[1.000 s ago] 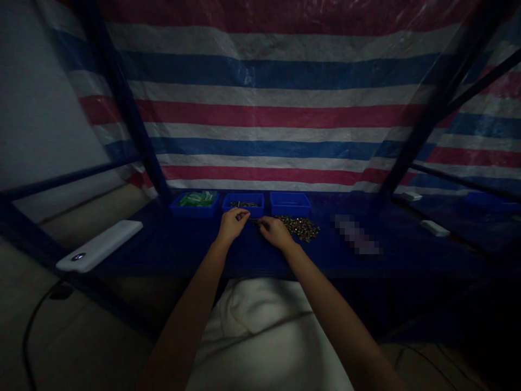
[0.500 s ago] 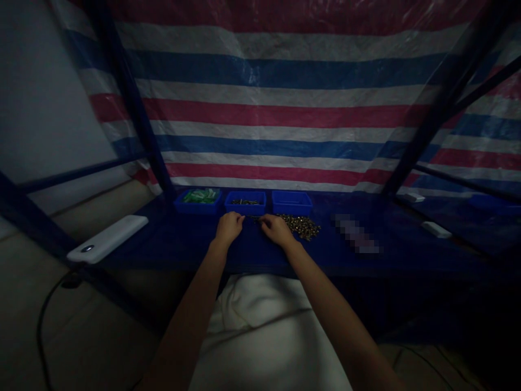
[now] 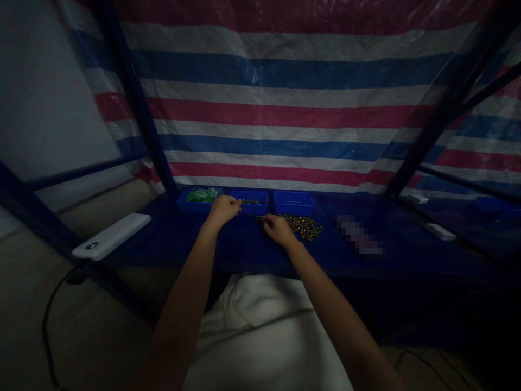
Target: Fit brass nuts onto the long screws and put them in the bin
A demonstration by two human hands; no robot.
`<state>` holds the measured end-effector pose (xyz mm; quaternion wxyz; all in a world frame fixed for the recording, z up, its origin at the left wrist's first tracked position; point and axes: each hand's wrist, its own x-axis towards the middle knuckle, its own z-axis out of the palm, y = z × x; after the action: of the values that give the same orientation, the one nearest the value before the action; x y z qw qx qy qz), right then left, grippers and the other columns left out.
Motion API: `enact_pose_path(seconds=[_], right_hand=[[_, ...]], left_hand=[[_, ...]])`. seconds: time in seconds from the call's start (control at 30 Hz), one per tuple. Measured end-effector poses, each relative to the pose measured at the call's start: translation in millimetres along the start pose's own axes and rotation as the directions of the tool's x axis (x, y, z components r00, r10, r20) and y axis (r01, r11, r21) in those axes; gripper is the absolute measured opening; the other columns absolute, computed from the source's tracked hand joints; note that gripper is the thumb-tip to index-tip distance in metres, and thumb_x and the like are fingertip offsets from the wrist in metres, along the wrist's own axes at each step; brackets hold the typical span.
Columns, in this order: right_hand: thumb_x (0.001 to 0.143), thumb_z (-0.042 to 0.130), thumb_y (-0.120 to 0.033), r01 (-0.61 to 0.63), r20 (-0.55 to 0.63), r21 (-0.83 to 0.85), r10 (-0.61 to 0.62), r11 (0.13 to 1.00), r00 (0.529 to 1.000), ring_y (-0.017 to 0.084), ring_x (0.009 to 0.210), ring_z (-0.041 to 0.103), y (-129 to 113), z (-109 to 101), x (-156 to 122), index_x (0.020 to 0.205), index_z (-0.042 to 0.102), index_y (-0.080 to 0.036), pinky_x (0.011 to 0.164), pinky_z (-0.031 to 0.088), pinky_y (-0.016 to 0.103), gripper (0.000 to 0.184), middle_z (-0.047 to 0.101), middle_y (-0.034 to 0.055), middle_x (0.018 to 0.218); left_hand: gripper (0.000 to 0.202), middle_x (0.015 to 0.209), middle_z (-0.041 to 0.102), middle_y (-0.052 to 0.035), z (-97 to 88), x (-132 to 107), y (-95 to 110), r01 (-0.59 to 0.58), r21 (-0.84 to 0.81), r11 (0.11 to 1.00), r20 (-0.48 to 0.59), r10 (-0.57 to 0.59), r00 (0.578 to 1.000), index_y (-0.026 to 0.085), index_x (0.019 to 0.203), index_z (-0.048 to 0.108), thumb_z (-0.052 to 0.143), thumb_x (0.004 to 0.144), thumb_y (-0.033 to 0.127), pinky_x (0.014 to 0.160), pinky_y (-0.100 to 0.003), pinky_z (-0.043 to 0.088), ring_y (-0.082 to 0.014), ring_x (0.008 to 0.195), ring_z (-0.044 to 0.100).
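My left hand (image 3: pixel 225 209) is at the front left edge of the middle blue bin (image 3: pixel 246 209), which has thin metal pins (image 3: pixel 251 202) in it. Its thumb and fingers are pinched together; whatever is between them is too small to make out. Lower and to the right, my right hand (image 3: pixel 278 228) rests at the table, its fingertips closed on a thin dark metal rod (image 3: pixel 255 216) that points left. Beside that hand spreads a pile of small brass-coloured metal parts (image 3: pixel 306 227).
A blue bin of green and white pieces (image 3: pixel 202 195) stands left, another blue bin (image 3: pixel 293 209) right of the middle one. On the blue table (image 3: pixel 244 252) lie a white box-like device (image 3: pixel 112 237) and a blurred-out object (image 3: pixel 358 234). Blue posts (image 3: pixel 140 103) frame both sides.
My left hand has moved away from my right hand, up and left to the middle bin. My right hand has stayed in nearly the same place beside the pile.
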<state>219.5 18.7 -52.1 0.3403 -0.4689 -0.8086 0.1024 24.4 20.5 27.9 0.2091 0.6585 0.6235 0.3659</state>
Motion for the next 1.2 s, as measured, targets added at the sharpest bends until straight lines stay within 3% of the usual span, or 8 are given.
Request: enact_pose_path(seconds=[0.07, 0.17, 0.23, 0.33, 0.6, 0.77, 0.93, 1.2], right_hand=[[0.079, 0.049, -0.018, -0.003, -0.002, -0.004, 0.003, 1.000, 1.000, 0.015, 0.074, 0.061, 0, 0, 0, 0.096, 0.063, -0.017, 0.072, 0.044, 0.025, 0.022, 0.067, 0.0046, 0.086], [0.078, 0.049, -0.018, 0.003, -0.005, -0.017, -0.003, 1.000, 1.000, 0.014, 0.071, 0.060, 0, 0, 0, 0.095, 0.063, -0.018, 0.070, 0.044, 0.024, 0.022, 0.066, 0.0034, 0.083], [0.078, 0.049, -0.018, 0.009, -0.014, -0.018, -0.009, 1.000, 1.000, 0.014, 0.071, 0.059, -1, 0, 0, 0.095, 0.063, -0.018, 0.070, 0.043, 0.024, 0.021, 0.066, 0.0029, 0.082], [0.078, 0.049, -0.017, 0.008, -0.017, -0.002, -0.008, 1.000, 1.000, 0.013, 0.071, 0.059, -1, 0, 0, 0.094, 0.063, -0.018, 0.071, 0.043, 0.024, 0.021, 0.066, 0.0032, 0.081], [0.078, 0.049, -0.017, 0.000, -0.003, -0.019, 0.000, 1.000, 1.000, 0.014, 0.073, 0.060, 0, 0, 0, 0.096, 0.063, -0.018, 0.070, 0.043, 0.024, 0.023, 0.067, 0.0038, 0.085], [0.078, 0.049, -0.017, 0.010, -0.003, -0.021, -0.010, 1.000, 1.000, 0.014, 0.075, 0.060, 1, 1, 1, 0.096, 0.063, -0.018, 0.071, 0.044, 0.024, 0.023, 0.067, 0.0041, 0.088], [0.078, 0.049, -0.016, 0.016, 0.008, -0.007, -0.016, 1.000, 1.000, 0.014, 0.077, 0.061, 4, 3, 2, 0.096, 0.063, -0.019, 0.073, 0.044, 0.024, 0.023, 0.067, 0.0037, 0.089], [0.079, 0.049, -0.016, 0.022, -0.010, 0.002, -0.022, 1.000, 1.000, 0.014, 0.079, 0.061, 2, 2, 1, 0.095, 0.063, -0.018, 0.075, 0.044, 0.024, 0.022, 0.067, 0.0045, 0.090]], left_hand=[[0.027, 0.047, 0.051, 0.0007, 0.3, -5, 8, -0.043, -0.393, 0.919, -0.003, 0.046, 0.999, 0.014, 0.060, 0.062, 0.057, 0.075, 0.037, 0.046, -0.021, 0.030, -0.0076, 0.041, 0.042], [0.023, 0.048, 0.045, 0.0045, 6.2, -17, 16, -0.028, -0.876, 0.481, 0.063, 0.171, 0.983, 0.015, 0.071, 0.062, 0.059, 0.076, 0.037, 0.043, -0.018, 0.029, -0.0042, 0.039, 0.037], [0.020, 0.047, 0.039, 0.0067, 12.7, -23, 18, 0.024, -0.978, 0.206, 0.070, 0.217, 0.974, 0.017, 0.073, 0.059, 0.058, 0.078, 0.036, 0.042, -0.017, 0.029, -0.0032, 0.038, 0.034], [0.020, 0.046, 0.036, 0.0072, 24.2, -25, 16, 0.100, -0.993, 0.069, 0.112, 0.196, 0.974, 0.016, 0.073, 0.057, 0.056, 0.080, 0.035, 0.040, -0.017, 0.028, -0.0029, 0.038, 0.033], [0.020, 0.042, 0.037, 0.0079, 44.5, 6, 2, 0.255, -0.958, 0.134, 0.210, -0.279, 0.937, 0.013, 0.073, 0.056, 0.052, 0.081, 0.031, 0.034, -0.017, 0.021, -0.0022, 0.031, 0.029], [0.023, 0.043, 0.043, 0.0063, 43.2, 23, -4, 0.280, -0.925, 0.257, 0.195, -0.311, 0.930, 0.012, 0.079, 0.056, 0.049, 0.083, 0.034, 0.036, -0.017, 0.025, -0.0037, 0.031, 0.034], [0.048, 0.066, 0.064, -0.0085, 37.4, 32, -8, 0.447, -0.782, 0.435, 0.407, -0.187, 0.894, 0.011, 0.095, 0.053, 0.035, 0.082, 0.054, 0.040, -0.023, 0.034, -0.0121, 0.041, 0.050], [0.023, 0.057, 0.060, -0.0014, 53.7, 24, -36, -0.107, -0.186, 0.977, 0.088, 0.125, 0.988, 0.013, 0.080, 0.065, 0.056, 0.072, 0.034, 0.046, -0.019, 0.034, -0.0092, 0.046, 0.049]])
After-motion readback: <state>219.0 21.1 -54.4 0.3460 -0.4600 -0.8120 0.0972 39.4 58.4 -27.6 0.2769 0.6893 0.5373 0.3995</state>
